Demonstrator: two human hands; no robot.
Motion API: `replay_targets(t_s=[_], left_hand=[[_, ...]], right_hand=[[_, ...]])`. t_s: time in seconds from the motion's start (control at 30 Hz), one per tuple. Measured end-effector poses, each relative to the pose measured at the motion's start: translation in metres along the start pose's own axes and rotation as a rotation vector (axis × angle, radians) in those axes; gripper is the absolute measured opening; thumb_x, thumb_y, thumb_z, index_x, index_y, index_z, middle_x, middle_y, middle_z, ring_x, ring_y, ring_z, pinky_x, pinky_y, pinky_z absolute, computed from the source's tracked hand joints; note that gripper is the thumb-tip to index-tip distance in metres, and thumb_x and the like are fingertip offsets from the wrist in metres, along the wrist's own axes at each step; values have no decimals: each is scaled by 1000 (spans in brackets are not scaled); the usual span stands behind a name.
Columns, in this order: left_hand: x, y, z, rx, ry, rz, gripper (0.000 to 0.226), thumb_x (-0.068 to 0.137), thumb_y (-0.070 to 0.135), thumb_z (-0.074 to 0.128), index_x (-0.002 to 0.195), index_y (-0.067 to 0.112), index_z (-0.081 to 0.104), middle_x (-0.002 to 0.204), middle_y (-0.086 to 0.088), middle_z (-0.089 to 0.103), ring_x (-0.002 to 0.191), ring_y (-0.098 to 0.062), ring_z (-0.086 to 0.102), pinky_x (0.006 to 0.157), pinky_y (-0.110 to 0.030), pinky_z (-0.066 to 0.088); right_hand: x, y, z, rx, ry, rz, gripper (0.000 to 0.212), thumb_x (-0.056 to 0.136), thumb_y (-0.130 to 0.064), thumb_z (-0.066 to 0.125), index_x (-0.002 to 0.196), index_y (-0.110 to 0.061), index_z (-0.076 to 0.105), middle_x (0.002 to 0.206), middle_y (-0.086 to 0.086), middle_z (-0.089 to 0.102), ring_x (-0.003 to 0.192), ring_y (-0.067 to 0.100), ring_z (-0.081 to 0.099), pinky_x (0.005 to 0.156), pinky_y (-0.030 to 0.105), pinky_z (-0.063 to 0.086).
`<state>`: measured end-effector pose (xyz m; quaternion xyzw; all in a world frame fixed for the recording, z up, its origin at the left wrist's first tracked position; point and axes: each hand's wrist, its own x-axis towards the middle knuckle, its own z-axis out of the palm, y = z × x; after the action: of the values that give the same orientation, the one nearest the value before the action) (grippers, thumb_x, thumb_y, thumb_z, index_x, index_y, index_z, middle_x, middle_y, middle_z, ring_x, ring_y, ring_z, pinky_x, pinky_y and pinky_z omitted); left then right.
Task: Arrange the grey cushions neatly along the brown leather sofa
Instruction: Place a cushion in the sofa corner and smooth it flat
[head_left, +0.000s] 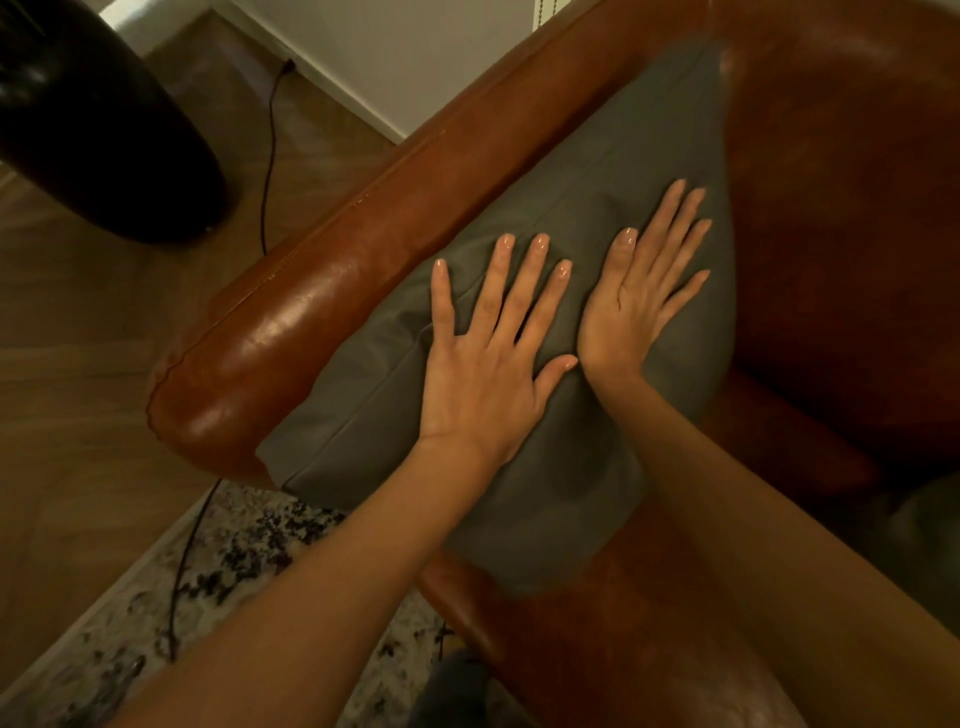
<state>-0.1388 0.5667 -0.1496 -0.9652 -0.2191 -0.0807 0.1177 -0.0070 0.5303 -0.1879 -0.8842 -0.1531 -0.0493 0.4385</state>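
A grey cushion (597, 171) leans against the armrest (291, 332) of the brown leather sofa, at the sofa's left end. Both of my hands lie flat on its face with straight, spread fingers. My left hand (488, 358) presses the cushion's middle, and my right hand (639, 296) presses just beside it, toward the sofa back (841, 208). The cushion dents under the palms. A bit of another grey cushion (930, 514) shows at the right edge, mostly out of frame.
A black cable (267, 171) runs over the wooden floor from the wall and under the armrest. A dark rounded object (98, 119) stands at the upper left. A speckled rug (244, 561) lies in front of the sofa.
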Motion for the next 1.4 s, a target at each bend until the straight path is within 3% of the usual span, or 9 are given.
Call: replay_targets(t_s=[0.4,0.57,0.73,0.9,1.03,1.2,1.27,1.3,1.4], left_hand=[[3,3,-1,32,-89,-48,75,98,62,13,155,19,-8,164,-6,-11,151,-27,-10,110,-62,-16],[1,0,-19,-63,-157,-10,77,96,67,14,156,22,-2,164,-6,-5,151,-29,-3,113,-66,2],[19,-11,-49,-107,-197,46,78,90,73,18,155,31,6,165,-5,-2,151,-30,1,110,-66,15],[51,-37,-49,-163,-371,71,101,67,94,23,147,50,-18,161,-7,-23,146,-36,-22,113,-68,-4],[50,-37,-39,-334,-413,68,102,66,93,34,144,55,-19,161,-2,-24,149,-30,-17,115,-63,-6],[47,-33,-30,-344,-345,87,101,67,92,35,146,54,-16,162,-3,-22,149,-29,-16,112,-64,-10],[46,-30,-29,-342,-329,92,101,68,92,35,146,54,-17,162,-3,-23,149,-29,-16,112,-64,-9],[45,-29,-28,-339,-320,94,100,68,92,34,146,54,-17,162,-4,-23,149,-29,-15,113,-64,-8],[41,-25,-26,-327,-303,93,100,69,92,32,146,53,-17,161,-5,-22,149,-30,-15,113,-64,-5]], right_hand=[[5,-2,2,-41,-176,16,53,107,-40,15,157,-29,3,166,-6,-3,152,16,-9,118,50,-14],[4,6,-45,191,-217,8,51,108,-37,19,156,-28,8,166,-4,0,152,16,-7,118,43,-12],[-42,50,-72,226,-153,439,50,107,-39,19,155,-35,6,166,-6,-1,152,20,-5,117,56,-3],[-85,50,-42,310,-177,682,52,106,-41,19,154,-39,-2,165,-7,-7,152,20,-5,115,62,-3],[-82,49,-17,306,-116,701,52,106,-42,17,153,-39,-6,164,-10,-11,152,15,-11,116,59,-8],[-80,50,-3,346,-59,698,50,107,-38,16,152,-37,-4,164,-10,-10,151,16,-13,115,57,-12],[-79,53,1,395,-40,673,47,105,-46,10,148,-40,-7,164,-9,-11,151,16,-15,117,57,-15],[-83,58,4,386,-61,635,49,101,-55,4,146,-41,-12,163,-7,-15,150,15,-18,117,57,-16],[-92,72,7,241,-246,460,86,73,-81,-19,145,-36,-30,158,-5,-31,142,11,-31,113,55,-23]])
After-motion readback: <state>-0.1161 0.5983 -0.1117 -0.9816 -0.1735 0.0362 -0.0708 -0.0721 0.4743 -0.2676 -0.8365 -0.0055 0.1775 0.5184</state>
